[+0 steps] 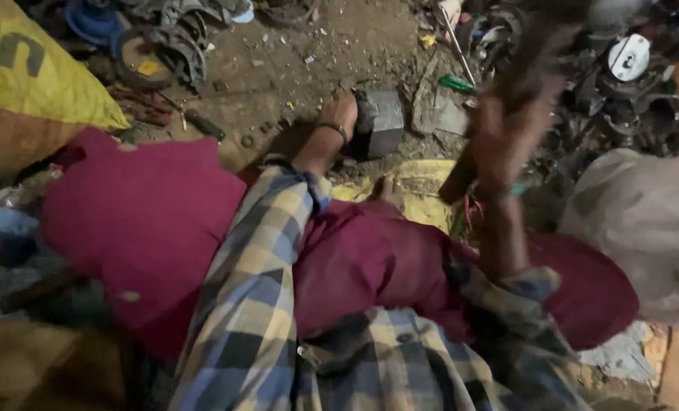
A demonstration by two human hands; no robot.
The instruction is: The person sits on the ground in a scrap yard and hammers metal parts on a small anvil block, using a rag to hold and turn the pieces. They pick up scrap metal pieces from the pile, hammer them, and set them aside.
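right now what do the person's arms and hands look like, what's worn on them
Both arms wear long checked sleeves in blue, cream and grey. The left hand is bare, with a dark band at its wrist. The right hand is motion-blurred; its cuff looks frayed.

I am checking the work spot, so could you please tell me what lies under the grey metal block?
The grey metal block sits on dirty ground strewn with scraps. The left hand rests against its side. Whatever lies directly beneath it is hidden.
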